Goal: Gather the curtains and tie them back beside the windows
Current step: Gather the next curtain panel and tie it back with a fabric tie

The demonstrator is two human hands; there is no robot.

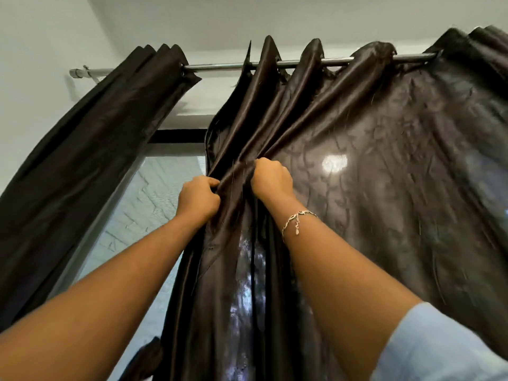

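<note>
Seen from below, the wider dark brown satin curtain (384, 202) hung from a shiny metal curtain rod (220, 66). It spread from about the rod's middle out to its right end, its glossy cloth creased and lit by a bright spot of light. Both arms reached up to the folds near this curtain's left edge. The left hand (198, 198) was closed around a fold at that edge, fingers curled into the cloth. The right hand (272, 178) gripped the neighbouring fold just beside it and a little higher, knuckles towards the camera. The two hands were close together but apart. A thin silver chain bracelet (298, 220) sat on the right wrist, and a pale blue sleeve (439, 345) covered the upper part of that arm.

A second dark brown satin curtain (96, 149) hung bunched in tight pleats near the rod's left end, falling away towards the lower left. Between the two curtains showed a black-framed window (154, 204) with hazy, pale glass. Above the rod were a white wall (41, 64) and ceiling.
</note>
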